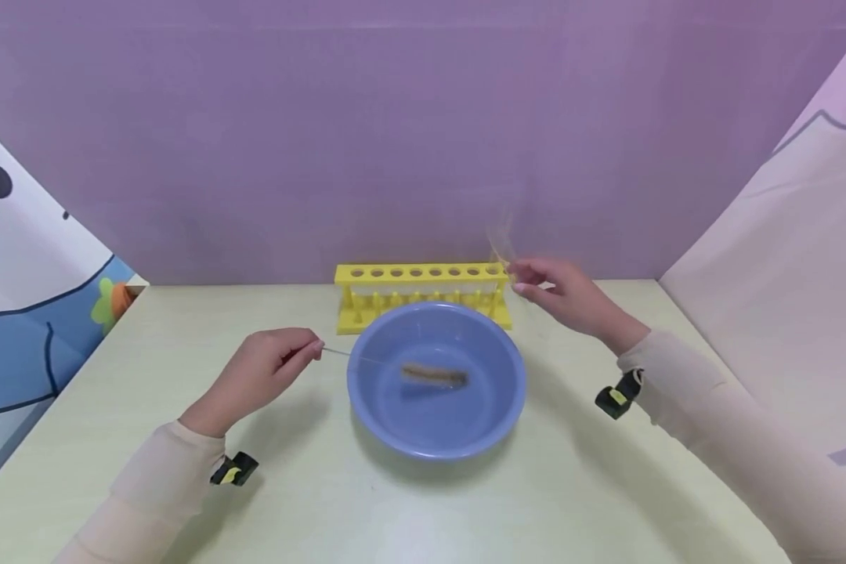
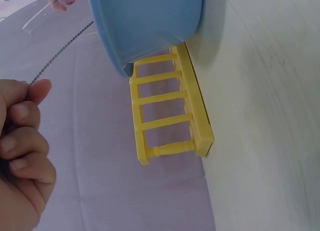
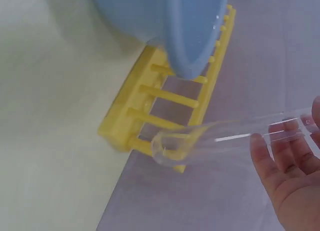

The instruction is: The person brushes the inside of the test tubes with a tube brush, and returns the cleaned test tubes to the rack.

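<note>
My left hand (image 1: pixel 264 372) pinches the twisted wire handle of a test tube brush (image 1: pixel 433 374), fingers curled in the left wrist view. The brush's brown bristle head is blurred and hangs over the blue basin (image 1: pixel 437 450). At the back right, my right hand (image 1: pixel 567 296) holds a clear test tube (image 3: pixel 225 138) between thumb and fingers. In the head view the tube is faint, near the right end of the yellow test tube rack (image 1: pixel 423 273). The right wrist view shows its rounded end in front of the rack's end bars.
Behind the basin, the rack stands with a row of round holes and upright pegs, partly hidden by the basin. The pale table (image 1: pixel 310 501) ends at a purple backdrop (image 1: pixel 423 141). Printed panels flank it, a cartoon one (image 1: pixel 35 227) on the left.
</note>
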